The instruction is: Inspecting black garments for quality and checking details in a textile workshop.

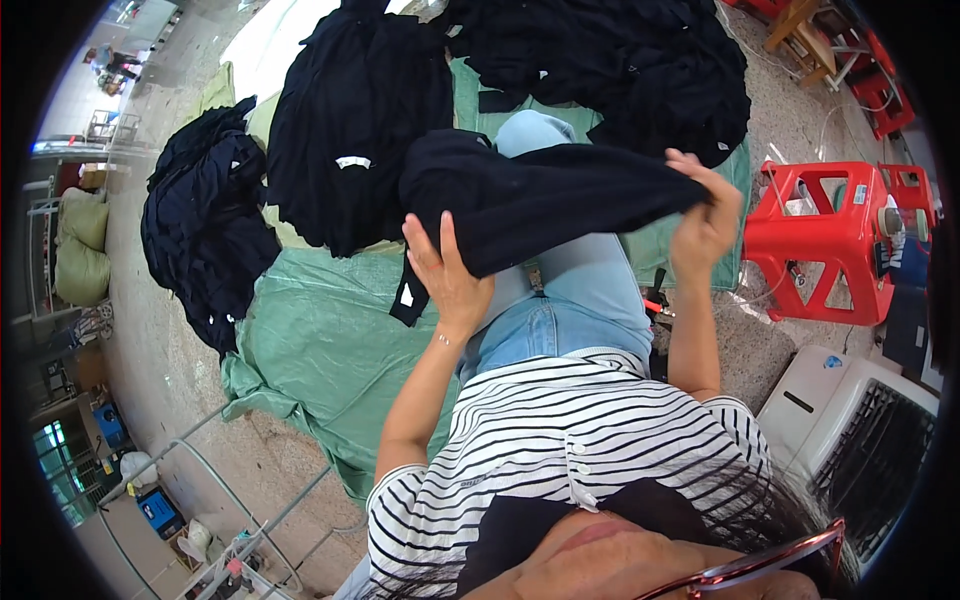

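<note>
A dark navy knit garment (560, 195) stretches sideways above my lap, its bulk at the left and a narrow end at the right. My right hand (705, 220) is closed on that narrow end. Against the garment's lower left edge rests my left hand (452, 285), fingers straight and apart; its thumb is not clearly visible. Below that hand hangs a dark strip with a white tag (407, 295). Just beyond lies a heap of similar dark garments (350, 110) with a white label showing.
More dark garments lie in a left pile (205, 220) and a far right pile (640, 70). Green sheeting (320, 320) spreads beneath them. To the right stand a red plastic stool (815, 235) and a white appliance with a dark grille (825, 405). Metal tubing (215, 470) runs at lower left.
</note>
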The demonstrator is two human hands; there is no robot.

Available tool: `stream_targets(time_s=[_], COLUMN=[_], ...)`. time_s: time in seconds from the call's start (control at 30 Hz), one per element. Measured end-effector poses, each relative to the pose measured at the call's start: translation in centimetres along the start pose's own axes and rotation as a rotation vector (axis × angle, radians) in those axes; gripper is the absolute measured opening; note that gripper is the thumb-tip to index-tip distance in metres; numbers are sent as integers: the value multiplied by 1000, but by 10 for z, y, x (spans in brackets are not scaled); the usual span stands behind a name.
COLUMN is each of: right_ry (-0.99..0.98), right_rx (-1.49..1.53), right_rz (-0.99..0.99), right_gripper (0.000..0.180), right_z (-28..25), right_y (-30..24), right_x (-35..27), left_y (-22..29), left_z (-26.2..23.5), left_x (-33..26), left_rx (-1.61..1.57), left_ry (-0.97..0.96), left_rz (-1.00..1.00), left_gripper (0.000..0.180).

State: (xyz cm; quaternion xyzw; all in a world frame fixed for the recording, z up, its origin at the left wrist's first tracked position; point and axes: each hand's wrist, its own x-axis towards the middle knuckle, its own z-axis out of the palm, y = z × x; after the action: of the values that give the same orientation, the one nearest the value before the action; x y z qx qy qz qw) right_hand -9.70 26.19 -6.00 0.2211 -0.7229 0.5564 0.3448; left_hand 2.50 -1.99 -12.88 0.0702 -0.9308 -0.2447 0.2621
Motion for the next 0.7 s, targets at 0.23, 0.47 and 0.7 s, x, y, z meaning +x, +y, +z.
stream_targets(time_s=[0.23,0.47,0.7], right_ry=[465,144,-196], right_rx=[-244,-293,-611], right_rz=[-279,27,-66], right_gripper=[37,66,24], right_z=[-64,-223,-14], right_y=[-65,-6,51], right_x=[52,31,-15], left_y=[23,53,-16], left_z=[-46,-196,-87], left_x=[63,103,63], left_rx=[-425,-853,368], left_ry=[-300,-977,-450], left_rz=[-39,197,33], left_gripper=[32,39,34])
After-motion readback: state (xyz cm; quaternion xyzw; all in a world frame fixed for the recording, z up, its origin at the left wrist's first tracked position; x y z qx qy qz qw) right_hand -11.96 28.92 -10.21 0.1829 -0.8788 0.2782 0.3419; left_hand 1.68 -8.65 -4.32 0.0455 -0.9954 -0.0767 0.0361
